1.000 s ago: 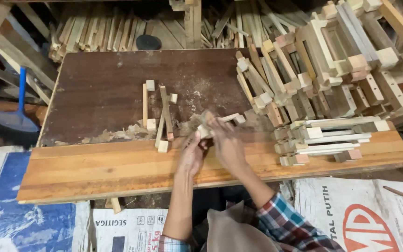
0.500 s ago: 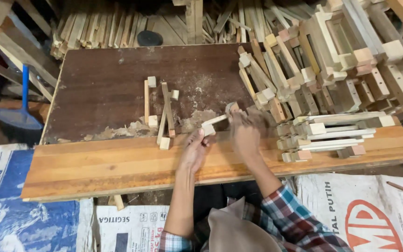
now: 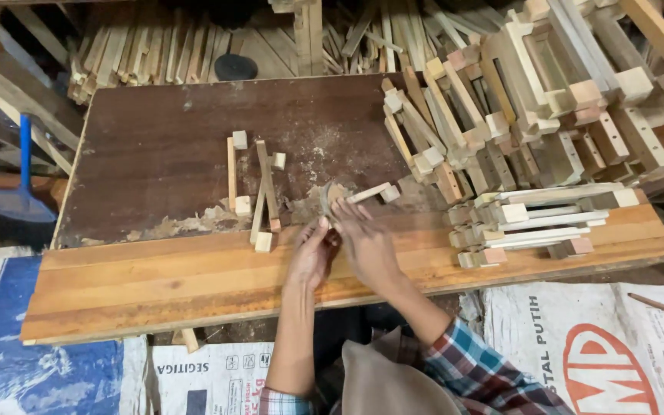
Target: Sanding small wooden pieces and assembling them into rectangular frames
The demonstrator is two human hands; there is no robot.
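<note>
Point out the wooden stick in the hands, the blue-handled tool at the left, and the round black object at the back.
wooden stick [image 3: 368,193], head view, mid-length.
blue-handled tool [image 3: 24,154], head view, on the handle.
round black object [image 3: 235,67], head view, its centre.

Dark brown board [image 3: 194,146], orange-brown planks [image 3: 155,284], blue broom [image 3: 17,192], red-blue plaid sleeve [image 3: 478,369].

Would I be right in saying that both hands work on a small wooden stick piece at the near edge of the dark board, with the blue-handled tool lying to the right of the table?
Not quite. The head view shows the blue-handled tool to the left of the table, not the right. The rest holds: the left hand and right hand work on the small wooden stick piece at the near edge of the dark board.
</note>
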